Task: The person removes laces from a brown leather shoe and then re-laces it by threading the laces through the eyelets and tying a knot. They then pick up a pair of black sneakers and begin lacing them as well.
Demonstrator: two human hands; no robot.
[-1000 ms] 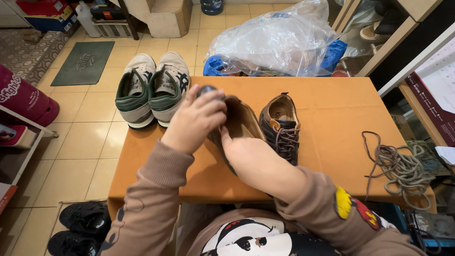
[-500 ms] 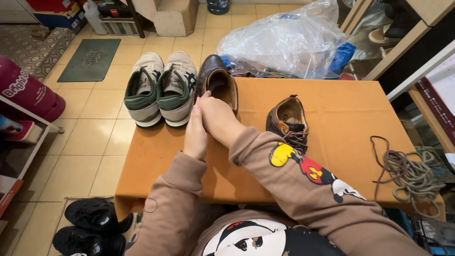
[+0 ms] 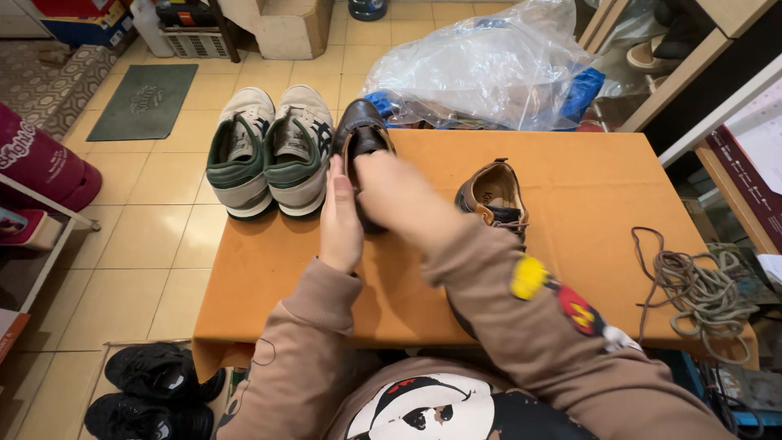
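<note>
A dark brown leather shoe point(image 3: 358, 134) lies on the orange table point(image 3: 586, 204), toe pointing away, just right of a pair of green and cream sneakers point(image 3: 273, 151). My right hand point(image 3: 391, 191) rests over its heel end and grips it. My left hand point(image 3: 340, 220) lies flat along the shoe's left side, fingers straight and touching it. The matching brown shoe point(image 3: 493, 195) stands alone to the right, its laces loose.
A tangle of grey-brown cord point(image 3: 700, 285) lies at the table's right edge. A large clear plastic bag point(image 3: 481, 69) sits behind the table. Black shoes point(image 3: 155, 387) are on the floor at lower left. A green mat point(image 3: 147, 102) lies on the tiles.
The dark shoe has moved from the table's middle to the far left, beside the sneakers. Both hands travelled with it and now settle on its heel end.
</note>
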